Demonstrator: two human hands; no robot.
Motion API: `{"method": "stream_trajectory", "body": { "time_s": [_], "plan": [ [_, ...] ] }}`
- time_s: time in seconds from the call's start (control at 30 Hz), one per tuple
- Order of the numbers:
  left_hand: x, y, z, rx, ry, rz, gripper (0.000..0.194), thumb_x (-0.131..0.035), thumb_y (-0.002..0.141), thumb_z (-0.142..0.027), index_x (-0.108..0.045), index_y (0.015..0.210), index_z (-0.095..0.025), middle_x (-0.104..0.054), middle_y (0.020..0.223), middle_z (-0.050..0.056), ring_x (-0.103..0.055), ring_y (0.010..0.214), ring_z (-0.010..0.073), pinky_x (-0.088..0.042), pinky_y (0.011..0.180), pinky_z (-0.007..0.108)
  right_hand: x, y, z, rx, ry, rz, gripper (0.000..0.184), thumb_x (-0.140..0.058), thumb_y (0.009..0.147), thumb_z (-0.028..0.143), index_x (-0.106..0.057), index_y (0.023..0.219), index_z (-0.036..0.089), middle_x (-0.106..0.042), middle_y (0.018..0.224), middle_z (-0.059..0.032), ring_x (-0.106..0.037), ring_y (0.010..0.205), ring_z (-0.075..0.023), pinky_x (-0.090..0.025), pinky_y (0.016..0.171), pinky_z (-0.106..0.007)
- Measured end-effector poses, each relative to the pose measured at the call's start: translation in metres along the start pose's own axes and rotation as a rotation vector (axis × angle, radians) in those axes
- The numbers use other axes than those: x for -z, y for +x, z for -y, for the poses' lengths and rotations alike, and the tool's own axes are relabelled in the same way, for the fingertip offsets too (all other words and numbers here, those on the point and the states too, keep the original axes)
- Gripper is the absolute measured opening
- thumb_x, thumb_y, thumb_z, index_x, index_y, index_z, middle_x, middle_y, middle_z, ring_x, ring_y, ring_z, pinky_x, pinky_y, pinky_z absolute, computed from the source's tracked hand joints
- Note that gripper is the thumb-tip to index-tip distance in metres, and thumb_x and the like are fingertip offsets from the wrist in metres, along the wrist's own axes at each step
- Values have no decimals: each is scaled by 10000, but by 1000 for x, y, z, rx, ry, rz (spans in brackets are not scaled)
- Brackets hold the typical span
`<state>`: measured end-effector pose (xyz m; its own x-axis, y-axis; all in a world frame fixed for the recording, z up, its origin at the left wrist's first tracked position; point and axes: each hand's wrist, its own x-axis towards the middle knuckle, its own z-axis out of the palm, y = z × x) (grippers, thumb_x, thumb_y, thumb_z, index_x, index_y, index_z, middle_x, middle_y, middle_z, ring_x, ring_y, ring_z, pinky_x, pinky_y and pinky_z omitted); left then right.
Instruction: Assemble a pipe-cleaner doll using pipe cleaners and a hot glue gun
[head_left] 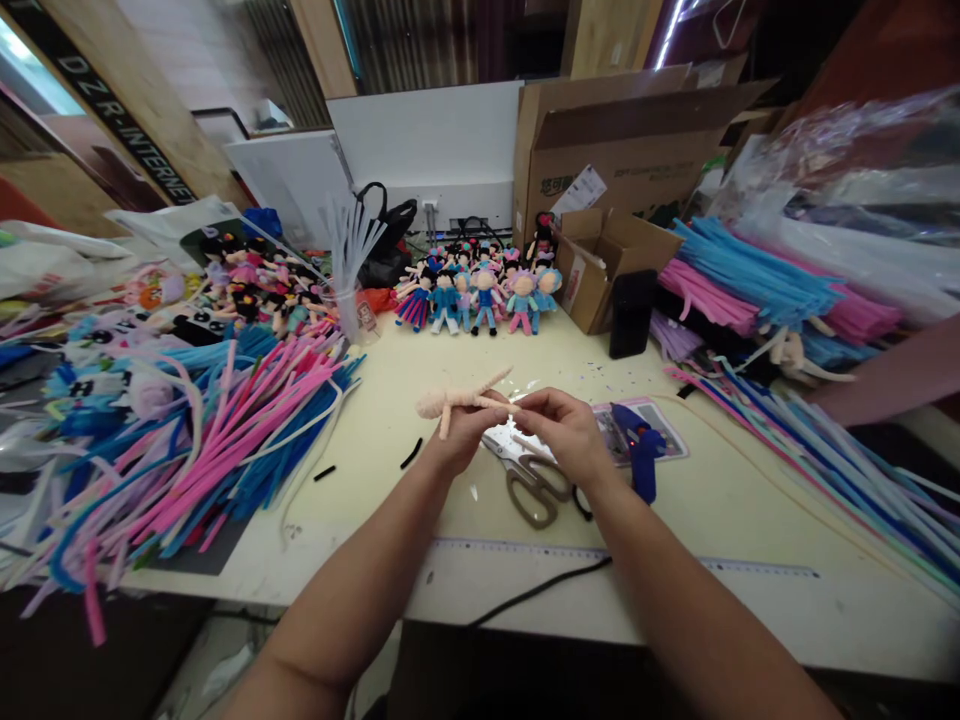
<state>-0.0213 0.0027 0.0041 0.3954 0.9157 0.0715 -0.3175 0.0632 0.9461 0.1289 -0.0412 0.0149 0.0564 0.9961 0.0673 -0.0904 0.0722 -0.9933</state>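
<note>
My left hand [461, 435] and my right hand [564, 430] meet above the middle of the cream table [390, 400]. Both pinch a peach pipe-cleaner figure [450, 402] that sticks out to the left, with one strand pointing up to the right. Both hands have their fingers closed on it. Scissors [529, 480] lie on the table just under my hands. A blue glue gun [641, 455] rests right of my right hand.
Heaps of pink and blue pipe cleaners lie at left [225, 440] and right [757, 280]. Finished little dolls [480, 290] stand in a row at the back. Cardboard boxes [607, 150] stand behind them. A ruler [600, 555] lies along the front edge.
</note>
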Motion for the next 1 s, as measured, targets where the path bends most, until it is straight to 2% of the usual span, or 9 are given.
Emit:
{"method": "stream_trajectory", "body": {
  "time_s": [0.1,0.2,0.37,0.53,0.6,0.77,0.87,1.0],
  "plan": [
    [1,1,1,-5,-22,-45,90,-756,610,-239,-708,630,-165,-598,661,14,-486,621,109,-372,603,269,6,5,-4,-96,152,-69,248,-751,650,389,-635,723,182,-621,620,8,-568,582,-123,-466,579,-261],
    [1,2,2,-18,-51,-50,75,-749,620,-220,-703,614,-162,-573,655,7,-463,599,93,-356,580,258,13,10,-8,-125,273,-125,274,-749,645,406,-600,712,186,-591,591,28,-537,524,-99,-442,523,-234],
    [0,2,1,19,-36,-12,74,-734,648,-227,-711,648,-157,-548,623,6,-465,607,98,-352,578,253,14,8,-9,-104,218,-82,350,-655,749,483,-535,615,183,-460,457,59,-421,413,-69,-346,425,-208],
    [1,1,1,14,10,-8,95,-735,638,-244,-698,649,-158,-563,649,14,-480,633,112,-372,594,253,9,2,-9,-226,183,60,317,-747,664,449,-613,756,176,-608,640,20,-544,522,-90,-439,493,-220],
    [2,1,1,19,55,-6,111,-738,627,-254,-692,656,-157,-573,660,19,-493,651,125,-389,608,260,7,1,-9,-233,180,86,323,-760,654,444,-621,769,176,-623,668,12,-573,561,-102,-458,515,-228],
    [1,0,1,50,63,14,188,-771,594,-278,-669,687,-150,-576,662,17,-506,662,130,-399,628,268,3,-2,-8,-197,179,79,311,-756,661,439,-598,701,174,-602,605,22,-547,535,-95,-438,497,-217],
    [-3,0,4,95,-44,-38,264,-791,569,-319,-641,713,-157,-540,640,-3,-485,628,117,-389,606,263,-2,-4,-9,-173,203,54,299,-756,660,432,-595,701,183,-596,592,28,-545,545,-96,-452,523,-224],
    [-9,0,8,84,-99,-113,307,-794,567,-354,-560,610,-161,-490,622,-21,-456,606,101,-382,602,259,-7,-5,-12,-163,249,12,299,-762,648,425,-586,697,189,-595,589,35,-543,541,-94,-465,539,-228]
  ]
}}
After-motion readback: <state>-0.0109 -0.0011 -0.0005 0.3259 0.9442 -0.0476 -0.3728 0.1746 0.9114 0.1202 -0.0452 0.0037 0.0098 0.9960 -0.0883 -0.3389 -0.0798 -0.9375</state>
